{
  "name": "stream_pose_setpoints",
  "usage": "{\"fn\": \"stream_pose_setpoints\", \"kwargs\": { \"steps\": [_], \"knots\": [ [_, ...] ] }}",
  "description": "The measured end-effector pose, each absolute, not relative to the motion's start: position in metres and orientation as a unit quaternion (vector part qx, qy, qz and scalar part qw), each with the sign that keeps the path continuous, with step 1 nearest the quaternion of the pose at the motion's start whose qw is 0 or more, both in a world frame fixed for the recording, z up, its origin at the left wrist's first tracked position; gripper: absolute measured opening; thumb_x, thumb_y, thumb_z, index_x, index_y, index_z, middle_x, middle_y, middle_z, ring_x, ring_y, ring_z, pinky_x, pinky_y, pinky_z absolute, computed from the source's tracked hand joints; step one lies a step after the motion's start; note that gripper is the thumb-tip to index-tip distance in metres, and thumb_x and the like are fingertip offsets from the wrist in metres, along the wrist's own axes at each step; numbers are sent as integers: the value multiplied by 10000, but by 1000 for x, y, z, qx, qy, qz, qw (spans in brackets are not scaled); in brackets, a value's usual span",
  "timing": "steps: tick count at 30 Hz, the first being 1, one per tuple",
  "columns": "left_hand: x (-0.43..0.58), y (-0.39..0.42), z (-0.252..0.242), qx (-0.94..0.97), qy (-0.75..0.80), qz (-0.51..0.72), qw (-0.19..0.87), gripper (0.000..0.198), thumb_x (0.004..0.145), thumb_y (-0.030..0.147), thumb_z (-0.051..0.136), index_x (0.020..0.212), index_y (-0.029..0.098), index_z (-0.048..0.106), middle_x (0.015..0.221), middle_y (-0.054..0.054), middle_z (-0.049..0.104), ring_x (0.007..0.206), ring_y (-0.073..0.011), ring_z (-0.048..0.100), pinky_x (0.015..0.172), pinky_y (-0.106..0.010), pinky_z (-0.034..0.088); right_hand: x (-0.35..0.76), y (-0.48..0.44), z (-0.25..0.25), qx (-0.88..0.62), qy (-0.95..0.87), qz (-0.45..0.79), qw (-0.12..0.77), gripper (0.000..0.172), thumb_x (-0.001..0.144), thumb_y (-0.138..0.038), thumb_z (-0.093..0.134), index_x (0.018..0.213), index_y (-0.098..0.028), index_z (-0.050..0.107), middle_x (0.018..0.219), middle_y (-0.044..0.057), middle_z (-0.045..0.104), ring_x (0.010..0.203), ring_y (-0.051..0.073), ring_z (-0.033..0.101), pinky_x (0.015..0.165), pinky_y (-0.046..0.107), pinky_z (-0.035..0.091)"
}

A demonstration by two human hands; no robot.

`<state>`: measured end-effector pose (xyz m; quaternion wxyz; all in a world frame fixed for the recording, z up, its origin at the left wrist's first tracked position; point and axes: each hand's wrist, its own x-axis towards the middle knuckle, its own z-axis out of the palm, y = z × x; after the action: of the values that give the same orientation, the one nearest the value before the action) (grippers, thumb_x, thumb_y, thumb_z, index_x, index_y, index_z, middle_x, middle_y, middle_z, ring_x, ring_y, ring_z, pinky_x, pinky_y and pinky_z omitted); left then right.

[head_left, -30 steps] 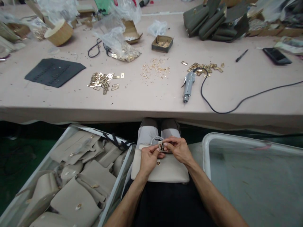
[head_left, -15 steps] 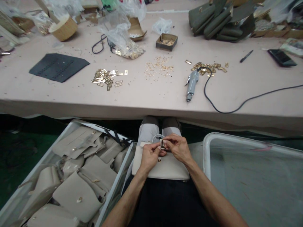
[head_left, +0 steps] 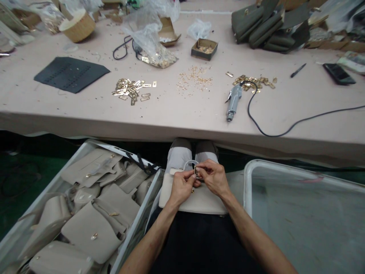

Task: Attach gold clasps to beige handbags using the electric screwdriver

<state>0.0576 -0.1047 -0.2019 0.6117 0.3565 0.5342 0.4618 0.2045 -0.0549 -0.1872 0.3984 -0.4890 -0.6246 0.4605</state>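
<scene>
A beige handbag (head_left: 196,200) lies flat on my lap, its small handle arching at the far edge. Both hands meet over its front flap. My left hand (head_left: 181,185) pinches a small strap tab (head_left: 195,174) of the bag between thumb and fingers. My right hand (head_left: 213,177) is closed on the same tab from the other side, fingertips touching the left hand's. A small gold fitting shows on the flap just below the left thumb.
A clear bin (head_left: 137,224) at my left holds several beige bags. A second clear bin (head_left: 248,179) stands at my right. On the table (head_left: 176,114) lie an electric screwdriver (head_left: 233,102) with its cord, piles of gold plates (head_left: 131,90), loose screws (head_left: 194,78), a dark leather piece (head_left: 70,74), green bags (head_left: 265,24).
The hands and the bag have stayed together on my lap, fingers shifting slightly on the tab. The view has tilted a little, so the table sits lower in the picture.
</scene>
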Motion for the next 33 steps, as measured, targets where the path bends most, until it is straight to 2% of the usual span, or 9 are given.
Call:
{"fn": "stream_pose_setpoints", "kwargs": {
  "steps": [9, 17, 33],
  "knots": [
    [58, -107, -206, 348, 552, 462, 601, 381, 890, 279, 674, 1193, 60, 746, 746, -116, 748, 632, -150, 705, 638, -221, 568, 213, -52, -186, -487, -655, 448, 365, 152, 876, -220, 683, 959, -208, 810, 926, 70, 664, 830, 169, 632, 677, 275, 475],
    [58, -110, -203, 351, 555, 460, 597, 409, 880, 295, 676, 1212, 65, 741, 724, -110, 730, 598, -131, 666, 595, -206, 527, 214, -53, -193, -470, -601, 531, 368, 174, 869, -266, 714, 998, -205, 813, 931, 80, 680, 846, 191, 650, 715, 292, 507],
    [64, -110, -197, 349, 556, 473, 588, 389, 863, 287, 686, 1177, 69, 759, 690, -86, 703, 575, -106, 623, 573, -182, 485, 216, -54, -194, -466, -617, 518, 365, 186, 872, -280, 716, 1013, -210, 813, 924, 80, 675, 826, 173, 636, 697, 270, 498]
  ]
}}
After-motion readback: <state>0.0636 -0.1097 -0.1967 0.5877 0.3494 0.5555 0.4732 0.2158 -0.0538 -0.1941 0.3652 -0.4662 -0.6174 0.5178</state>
